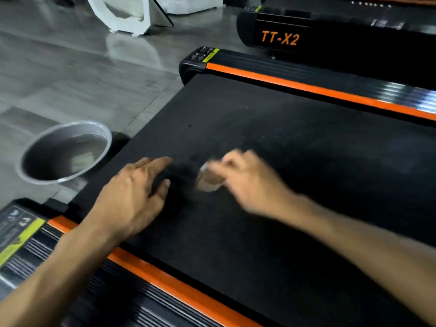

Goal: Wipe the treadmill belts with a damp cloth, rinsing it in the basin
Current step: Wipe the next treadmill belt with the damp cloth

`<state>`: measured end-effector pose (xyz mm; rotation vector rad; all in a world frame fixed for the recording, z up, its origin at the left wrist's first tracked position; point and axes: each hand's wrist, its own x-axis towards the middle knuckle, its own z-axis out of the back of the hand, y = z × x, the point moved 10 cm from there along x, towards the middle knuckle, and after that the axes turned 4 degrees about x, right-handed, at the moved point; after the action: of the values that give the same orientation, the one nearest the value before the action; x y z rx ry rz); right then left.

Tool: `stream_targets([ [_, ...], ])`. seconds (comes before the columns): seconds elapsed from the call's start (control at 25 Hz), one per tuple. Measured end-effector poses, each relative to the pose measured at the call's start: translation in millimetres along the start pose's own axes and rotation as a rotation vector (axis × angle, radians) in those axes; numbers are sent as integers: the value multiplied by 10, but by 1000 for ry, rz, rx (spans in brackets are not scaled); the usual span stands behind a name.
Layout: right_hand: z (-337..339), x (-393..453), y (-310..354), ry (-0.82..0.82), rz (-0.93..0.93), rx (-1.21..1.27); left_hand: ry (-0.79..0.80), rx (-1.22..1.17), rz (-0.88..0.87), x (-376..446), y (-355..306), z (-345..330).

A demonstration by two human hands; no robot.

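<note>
The black treadmill belt [271, 138] fills the middle of the head view, framed by orange side strips. My left hand [134, 192] lies on the belt near its rear end with the fingers spread and fairly straight. My right hand [245, 180], blurred by motion, grips a small brownish-white cloth [208, 180] against the belt, just right of my left hand. A grey basin [33, 161] holding water stands on the floor beyond the belt's end, left of both hands.
A second black treadmill marked TT-X2 [280, 38] stands at the back right. Ribbed side rails [330, 76] run along both sides of the belt. A white object [127, 17] sits on the grey tiled floor [70, 74] at the back left.
</note>
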<state>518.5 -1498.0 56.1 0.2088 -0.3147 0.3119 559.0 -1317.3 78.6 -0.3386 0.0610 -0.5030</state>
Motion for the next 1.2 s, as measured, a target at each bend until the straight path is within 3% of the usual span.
stream_targets([
  [0.08, 117, 179, -954, -109, -454, -41, -2, -19, 32, -93, 163, 86],
  [0.12, 115, 212, -1139, -132, -611, -39, -10, -50, 54, -116, 229, 142],
  [0.16, 91, 289, -1059, -146, -642, -45, -13, -80, 68, -119, 276, 182],
  [0.24, -64, 467, -396, -108, -472, 18, -21, -97, 95, -76, 317, 198],
  [0.36, -413, 356, 1035, 118, 52, 238, -53, -84, 87, 22, 218, 190],
  [0.4, -462, 333, 1112, 182, 148, 247, -47, -79, 64, 31, 170, 163],
  [0.48, -389, 453, 588, 149, 150, 128, 6, -81, 17, -4, 111, 68],
  [0.56, -193, 610, -514, 1, -117, -64, 57, -48, 1, -20, 159, 12],
  [0.68, 317, 295, -2303, -137, -818, -153, 35, 100, 4, 1, 417, -37],
  [0.76, 361, 203, -2574, -157, -1121, -134, 40, 134, 31, 18, 567, -81],
  [0.84, 146, 630, -2139, -132, -993, -115, 46, 134, 60, 27, 613, -139],
  [0.96, -374, 1238, -766, -30, -454, 38, 44, 143, 86, 74, 638, -134],
  [1.04, -587, 1170, 239, 113, 6, 110, 60, 166, 52, 62, 671, -166],
  [1.08, -599, 1089, 397, 153, 145, 155, 57, 170, 29, 50, 714, -186],
  [1.12, -562, 1080, 311, 158, 205, 117, 55, 175, 13, 38, 739, -196],
  [1.2, -425, 1200, -500, 81, -22, -94, 77, 195, -2, 40, 757, -241],
])
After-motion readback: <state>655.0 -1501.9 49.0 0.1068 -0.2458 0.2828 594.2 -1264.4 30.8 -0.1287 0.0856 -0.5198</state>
